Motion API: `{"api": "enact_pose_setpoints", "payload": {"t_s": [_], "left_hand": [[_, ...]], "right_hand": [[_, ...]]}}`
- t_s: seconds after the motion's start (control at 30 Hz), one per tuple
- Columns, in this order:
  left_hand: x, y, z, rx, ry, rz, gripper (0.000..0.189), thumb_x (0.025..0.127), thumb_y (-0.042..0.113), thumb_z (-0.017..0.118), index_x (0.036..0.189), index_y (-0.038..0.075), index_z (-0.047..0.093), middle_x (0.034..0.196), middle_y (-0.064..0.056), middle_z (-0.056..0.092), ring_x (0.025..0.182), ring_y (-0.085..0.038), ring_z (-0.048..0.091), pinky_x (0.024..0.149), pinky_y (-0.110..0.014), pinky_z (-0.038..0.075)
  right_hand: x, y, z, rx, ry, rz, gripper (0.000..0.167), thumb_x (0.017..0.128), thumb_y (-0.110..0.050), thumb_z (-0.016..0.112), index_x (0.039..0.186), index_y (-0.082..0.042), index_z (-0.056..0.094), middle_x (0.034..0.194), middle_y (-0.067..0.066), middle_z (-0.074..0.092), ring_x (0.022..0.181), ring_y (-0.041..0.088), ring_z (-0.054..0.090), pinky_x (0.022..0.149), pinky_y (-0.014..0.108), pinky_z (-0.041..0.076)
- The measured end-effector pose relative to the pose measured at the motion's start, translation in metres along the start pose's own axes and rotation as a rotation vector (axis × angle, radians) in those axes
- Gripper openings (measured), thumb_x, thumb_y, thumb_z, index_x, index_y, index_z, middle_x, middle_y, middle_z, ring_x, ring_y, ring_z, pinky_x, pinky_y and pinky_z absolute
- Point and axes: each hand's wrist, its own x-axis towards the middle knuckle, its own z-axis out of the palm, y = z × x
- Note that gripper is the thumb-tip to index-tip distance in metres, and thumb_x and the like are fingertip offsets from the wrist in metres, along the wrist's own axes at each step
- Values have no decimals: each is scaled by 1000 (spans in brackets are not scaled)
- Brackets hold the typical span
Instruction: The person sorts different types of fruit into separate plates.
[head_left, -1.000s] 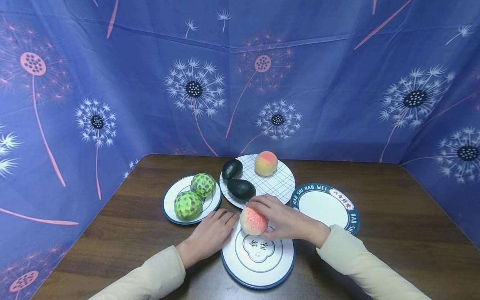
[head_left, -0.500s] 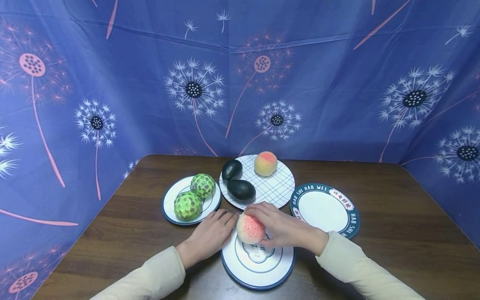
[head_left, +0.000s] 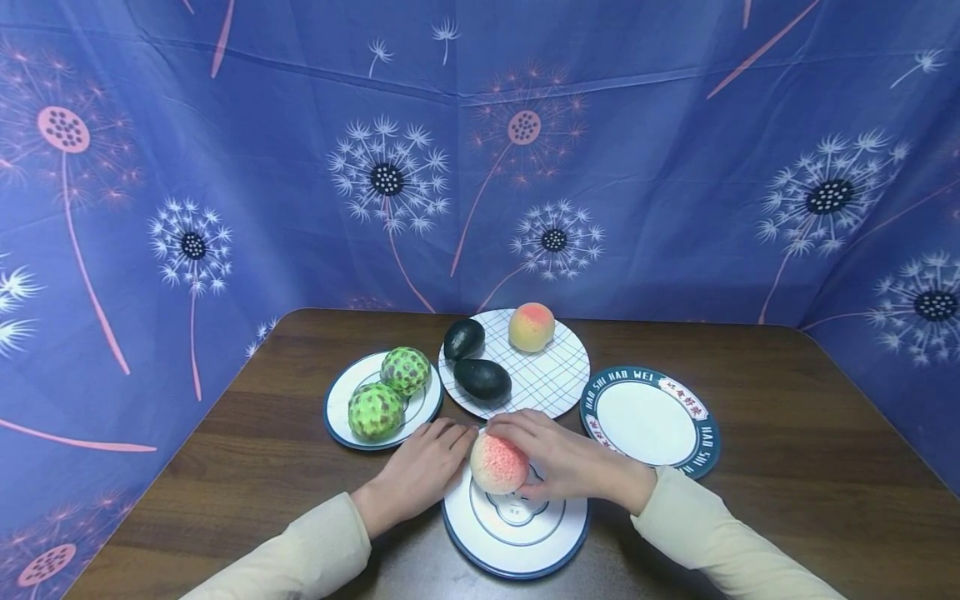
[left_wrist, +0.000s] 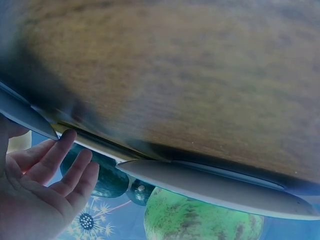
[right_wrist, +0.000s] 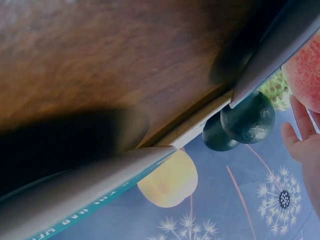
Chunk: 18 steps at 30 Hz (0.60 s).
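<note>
A pink-and-cream peach (head_left: 498,467) sits low over the front plate (head_left: 517,557), a white one with a blue rim and printed centre. My right hand (head_left: 564,460) grips the peach from its right, fingers over the top and thumb at the lower side. Whether the peach bears on the plate is hard to tell. At that plate's left rim, my left hand (head_left: 420,468) lies with its fingers fairly straight, touching the edge. The left wrist view shows those fingers (left_wrist: 52,162) extended beside the rim, with the thumb partly hidden.
Two green speckled round fruits (head_left: 377,411) lie on a left plate (head_left: 339,417). Behind, a grid-patterned plate (head_left: 553,379) bears two dark avocado-like fruits (head_left: 483,380) and another peach (head_left: 532,327). A green-rimmed plate (head_left: 648,421) stands right. A patterned blue cloth (head_left: 645,208) hangs behind the table.
My right hand has brought the peach slightly down and left over the front plate, moving little in the last half second. The left hand stays in place.
</note>
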Motion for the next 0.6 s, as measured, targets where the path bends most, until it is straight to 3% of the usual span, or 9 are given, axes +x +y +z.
{"api": "enact_pose_setpoints", "payload": {"t_s": [0.2,0.6], "left_hand": [[0,0,0,-6,-7,-1,45,93,33,49,133,13,46,125,-4,56,117,-22,49,94,-38,46],[0,-1,1,-16,7,4,46,91,34,51,132,13,46,124,-4,57,116,-21,50,93,-37,47]], "right_hand": [[-1,0,0,30,-11,33,78,72,-36,75,137,-19,36,140,-3,39,129,14,36,103,33,39],[-1,3,3,7,42,-27,78,70,-43,75,135,-19,38,137,-1,44,126,13,40,102,34,40]]}}
